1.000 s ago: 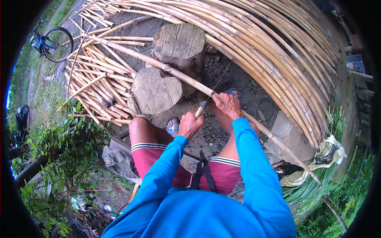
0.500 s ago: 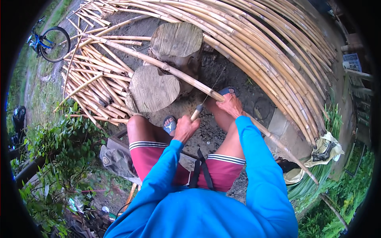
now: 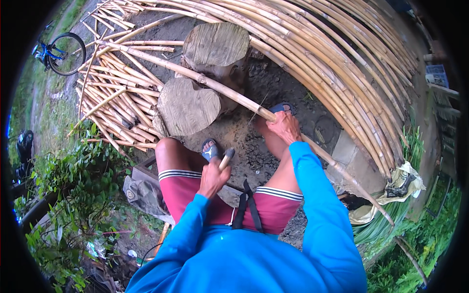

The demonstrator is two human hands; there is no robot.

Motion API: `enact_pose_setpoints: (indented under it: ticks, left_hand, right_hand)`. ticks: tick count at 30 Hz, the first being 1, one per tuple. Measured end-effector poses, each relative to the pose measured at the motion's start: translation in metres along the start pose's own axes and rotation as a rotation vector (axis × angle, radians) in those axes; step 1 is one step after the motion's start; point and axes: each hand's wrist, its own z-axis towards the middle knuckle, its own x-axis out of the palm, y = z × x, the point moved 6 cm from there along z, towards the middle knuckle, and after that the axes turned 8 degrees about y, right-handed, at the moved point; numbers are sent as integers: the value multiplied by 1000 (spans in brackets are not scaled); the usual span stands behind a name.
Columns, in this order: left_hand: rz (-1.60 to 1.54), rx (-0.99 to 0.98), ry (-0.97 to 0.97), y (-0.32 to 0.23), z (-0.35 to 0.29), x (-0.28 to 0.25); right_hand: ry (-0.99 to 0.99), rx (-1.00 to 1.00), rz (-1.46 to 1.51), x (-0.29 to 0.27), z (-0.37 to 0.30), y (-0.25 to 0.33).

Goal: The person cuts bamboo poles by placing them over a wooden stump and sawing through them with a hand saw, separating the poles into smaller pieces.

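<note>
My right hand is closed around a long bamboo pole. The pole slants from the upper left, past the two stumps, and beyond my right forearm to the lower right. Lower and to the left, above my left thigh, my left hand grips a thin-bladed hand tool by its pale handle with a dark collar. Its blade is so thin and faint that I cannot tell a knife from a saw. Two cut tree stumps, a heart-shaped one and a rounder one, stand ahead of my knees.
Many long bamboo poles lie side by side, ahead and right. Shorter cut bamboo pieces are heaped at left. A concrete block and a pale sack sit at right. Leafy plants grow at left, below a bicycle.
My left hand has drawn the tool down and left, away from the bamboo pole. My right hand keeps its hold on the pole, which has barely shifted.
</note>
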Motion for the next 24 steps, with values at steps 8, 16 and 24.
enact_pose_setpoints:
  ticks: [8, 16, 24]
  left_hand:
    - [82, -59, 45, -16, 64, 4]
    - [55, -110, 4, -15, 72, 2]
    - [-47, -94, 65, -14, 14, 0]
  right_hand:
    - [-40, -64, 17, 8, 1, 10]
    - [-14, -39, 4, -1, 8, 20]
    - [-12, -20, 23, -4, -2, 11]
